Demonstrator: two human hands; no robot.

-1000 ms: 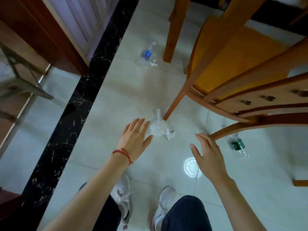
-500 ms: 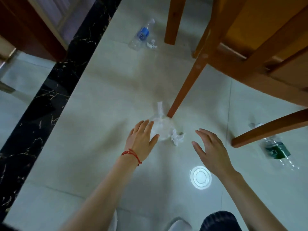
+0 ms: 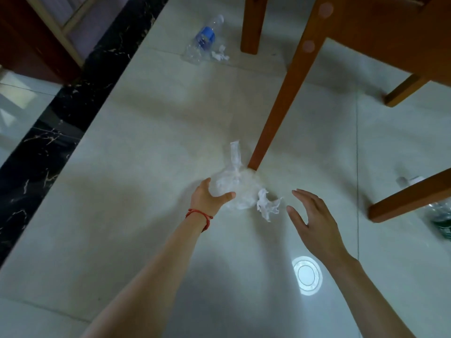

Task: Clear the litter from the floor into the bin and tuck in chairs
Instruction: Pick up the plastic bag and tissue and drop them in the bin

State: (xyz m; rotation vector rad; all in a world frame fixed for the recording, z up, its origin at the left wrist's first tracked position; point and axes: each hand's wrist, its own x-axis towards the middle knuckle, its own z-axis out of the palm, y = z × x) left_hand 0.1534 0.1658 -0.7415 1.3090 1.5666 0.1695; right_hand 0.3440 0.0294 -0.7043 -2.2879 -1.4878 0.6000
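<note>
A clear crumpled plastic bag lies on the pale tiled floor against the foot of a wooden chair leg. My left hand, with a red string at the wrist, is cupped around the bag's near left side, thumb and fingers touching it. A small crumpled white tissue lies just right of the bag. My right hand hovers open a little right of the tissue, holding nothing. A crushed bottle with a blue label and a white paper scrap lie farther away. A green-labelled bottle lies at the right edge.
Wooden chair legs and rails cross the upper and right part of the view. A black marble strip runs diagonally at the left beside dark wooden furniture. A round light reflection shines on the floor near me.
The view has dropped closer to the floor. My left hand has gone forward and curled around the plastic bag; my right hand has come nearer the tissue.
</note>
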